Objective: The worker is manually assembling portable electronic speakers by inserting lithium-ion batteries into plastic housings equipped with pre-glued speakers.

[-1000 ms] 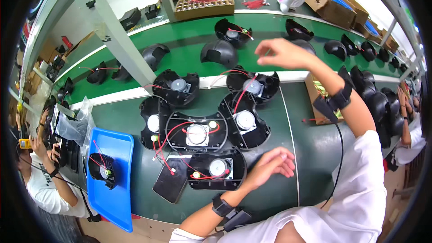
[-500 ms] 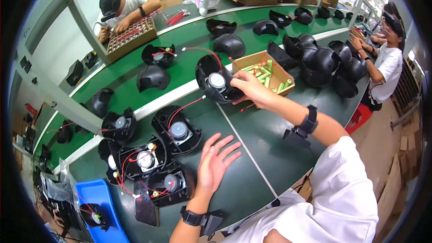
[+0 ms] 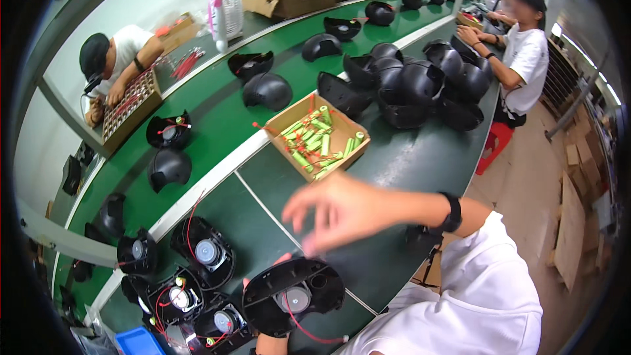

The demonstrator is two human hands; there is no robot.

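Note:
A black rounded half shell with a round grey speaker [image 3: 294, 298] and a red wire lies in my left hand [image 3: 282, 258], close to the table's front edge. The shell hides most of that hand; a few fingertips show at its far and left rims, and the forearm comes out below. Just beyond the shell hovers my right hand [image 3: 342, 207], somewhat blurred, its fingers curved and apart with nothing between them. Past this hand stands a cardboard box [image 3: 296, 162] of green cylindrical battery cells [image 3: 325, 143] with red wires.
Several shells with speakers [image 3: 207, 252] crowd the left, by a blue tray [image 3: 139, 342]. Black shells [image 3: 411, 82] are heaped at the right. A green belt [image 3: 217, 133] carries more beyond a white rail. One person [image 3: 128, 59] works across it, others [image 3: 519, 52] at far right.
The speaker shell has come from my right hand, beside the battery box, to my left hand near the front edge. My right hand has let go. The view has swung right.

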